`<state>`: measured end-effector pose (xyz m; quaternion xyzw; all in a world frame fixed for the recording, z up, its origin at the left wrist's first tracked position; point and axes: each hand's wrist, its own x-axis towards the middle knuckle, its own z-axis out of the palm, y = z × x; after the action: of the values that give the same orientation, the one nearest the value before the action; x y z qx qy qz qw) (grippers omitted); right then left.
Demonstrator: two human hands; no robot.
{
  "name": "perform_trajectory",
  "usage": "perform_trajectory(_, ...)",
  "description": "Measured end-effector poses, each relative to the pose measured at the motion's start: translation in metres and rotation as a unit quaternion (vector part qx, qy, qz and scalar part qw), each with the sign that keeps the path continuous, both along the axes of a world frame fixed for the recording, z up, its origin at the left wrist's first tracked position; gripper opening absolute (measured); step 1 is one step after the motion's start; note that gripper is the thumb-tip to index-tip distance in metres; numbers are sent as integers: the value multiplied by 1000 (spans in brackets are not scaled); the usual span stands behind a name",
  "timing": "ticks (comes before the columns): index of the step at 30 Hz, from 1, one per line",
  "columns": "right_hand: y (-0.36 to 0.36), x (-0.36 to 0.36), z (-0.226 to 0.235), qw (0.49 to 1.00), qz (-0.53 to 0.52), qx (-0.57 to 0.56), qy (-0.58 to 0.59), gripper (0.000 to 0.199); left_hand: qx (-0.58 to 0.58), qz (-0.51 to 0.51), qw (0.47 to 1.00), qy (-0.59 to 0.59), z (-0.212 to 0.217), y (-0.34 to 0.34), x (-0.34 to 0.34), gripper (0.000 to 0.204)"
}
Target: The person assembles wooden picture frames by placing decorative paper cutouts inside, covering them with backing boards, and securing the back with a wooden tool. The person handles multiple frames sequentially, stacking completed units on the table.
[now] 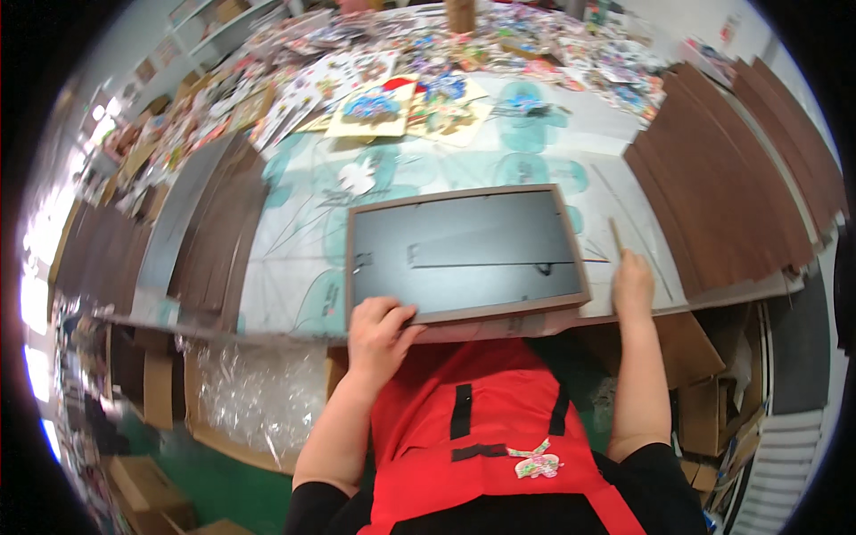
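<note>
A brown picture frame (pixel 473 316) lies back side up at the table's near edge, slightly tilted in the view. Its dark grey backing board (pixel 486 227) shows a long narrow stand flap and small metal fittings. My left hand (pixel 379 337) grips the frame's near left corner, fingers over the rim. To the right of the frame, apart from it, my right hand (pixel 633 283) is closed round a thin tan stick-like tool (pixel 616 234) pointing away from me; its exact kind is too small to tell.
Stacks of brown frames stand at the right (pixel 727 178) and left (pixel 214 223) of the table (pixel 294 241). A white flower-shaped cutout (pixel 358 176) and printed cards (pixel 370 111) lie beyond the frame. Colourful cutouts (pixel 535 45) heap at the back. A box of clear plastic wrap (pixel 259 388) sits below.
</note>
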<state>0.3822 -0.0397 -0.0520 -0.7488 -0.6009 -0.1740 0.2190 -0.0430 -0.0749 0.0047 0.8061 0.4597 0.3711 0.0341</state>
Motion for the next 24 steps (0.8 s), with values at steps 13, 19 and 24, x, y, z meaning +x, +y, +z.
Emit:
perform_trajectory(13,-9,-131,96,920,279,-30,272,11,-214,1,968,-129,27,-2,-16,55)
perform_trajectory(19,-2,-203,79,906,407,-46,105,26,-228,-6,965,-125,25,1,-19,53)
perform_trajectory(24,3,-217,77,896,432,-59,80,28,-233,-11,967,-104,22,3,-19,46)
